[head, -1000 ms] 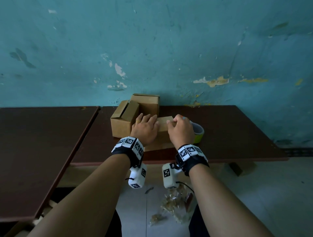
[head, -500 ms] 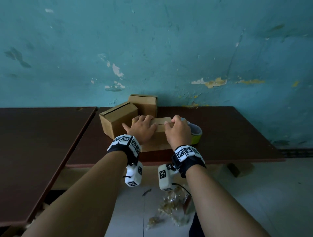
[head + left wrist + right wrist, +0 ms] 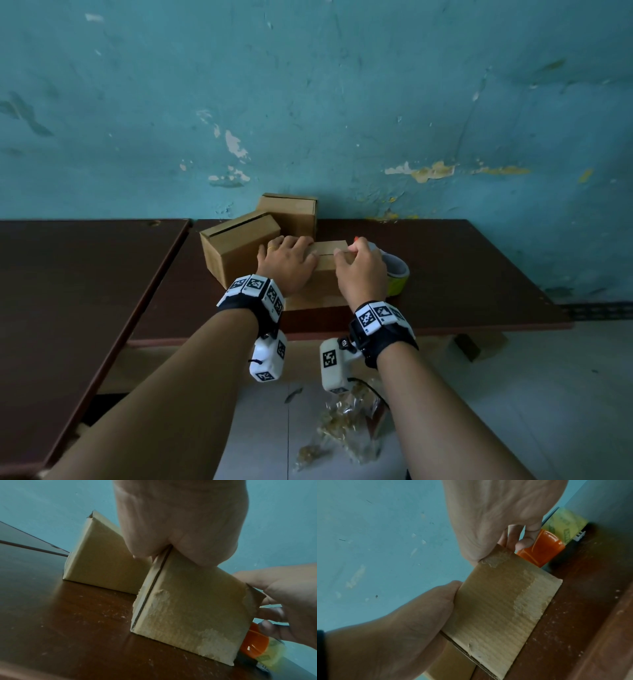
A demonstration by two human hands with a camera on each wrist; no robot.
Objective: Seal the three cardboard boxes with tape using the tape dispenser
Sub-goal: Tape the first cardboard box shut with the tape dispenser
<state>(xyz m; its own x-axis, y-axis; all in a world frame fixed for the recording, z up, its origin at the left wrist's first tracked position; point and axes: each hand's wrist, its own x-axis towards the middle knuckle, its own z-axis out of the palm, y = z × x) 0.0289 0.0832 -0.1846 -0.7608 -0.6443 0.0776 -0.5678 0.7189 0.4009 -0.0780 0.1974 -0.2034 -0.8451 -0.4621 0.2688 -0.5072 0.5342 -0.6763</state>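
Where the teal wall [image 3: 342,102] meets the floor, a dark brown table [image 3: 479,274], carrying everything else. Against the wall, behind the front box: an upright back box [image 3: 291,212], flaps closed. Left of the front box and just beside it: a second box [image 3: 236,250], turned at an angle, a dark slit along its top seam. Front box [image 3: 329,274] itself nearest the table's edge, top flaps down, seam unsealed, paper skin torn pale in patches on its near side. On the front box's left half: left hand [image 3: 287,263], palm down, fingers straight and close together, pressing the flaps flat, a ring on one finger. On the front box's right end: right hand [image 3: 359,270], fingers curled over the top corner, thumb on the near face, gripping the edge. Right of the front box, touching or nearly so: tape dispenser [image 3: 397,277], orange body, yellow-green roll, resting on the table with no hand on it.
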